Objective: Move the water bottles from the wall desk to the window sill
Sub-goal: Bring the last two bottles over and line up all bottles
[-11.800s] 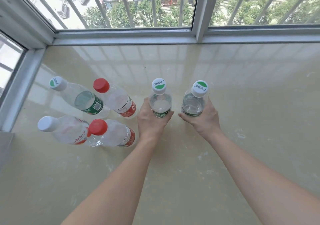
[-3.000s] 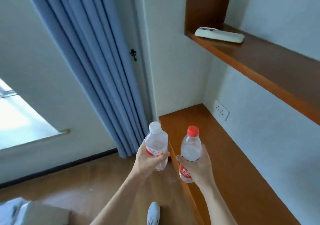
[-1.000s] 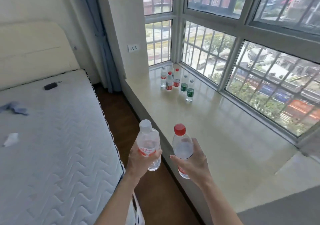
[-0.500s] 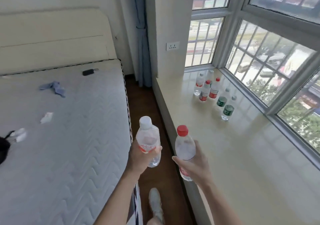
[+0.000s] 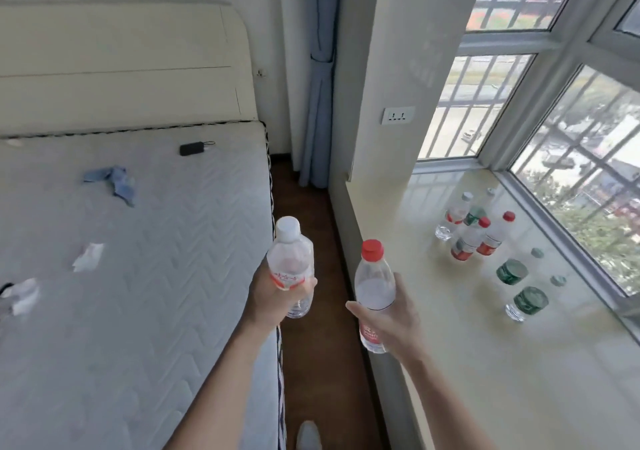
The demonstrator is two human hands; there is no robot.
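My left hand (image 5: 273,299) grips a clear water bottle with a white cap (image 5: 290,259), upright over the gap beside the bed. My right hand (image 5: 393,318) grips a clear bottle with a red cap (image 5: 374,285), upright at the near edge of the window sill (image 5: 450,345). Several bottles stand on the sill near the window corner: red-capped ones (image 5: 479,240), a white-capped one (image 5: 453,215) and two with green labels (image 5: 519,288). The wall desk is out of view.
A bare mattress (image 5: 138,259) with scraps of cloth and a small black device (image 5: 192,148) fills the left. A narrow strip of wooden floor (image 5: 322,345) runs between bed and sill. A blue curtain (image 5: 320,103) hangs in the corner; barred windows (image 5: 571,144) line the right.
The view has swung left and moved forward along the bed. The bottles on the sill are nearer and further right. Both hands still hold their bottles upright.
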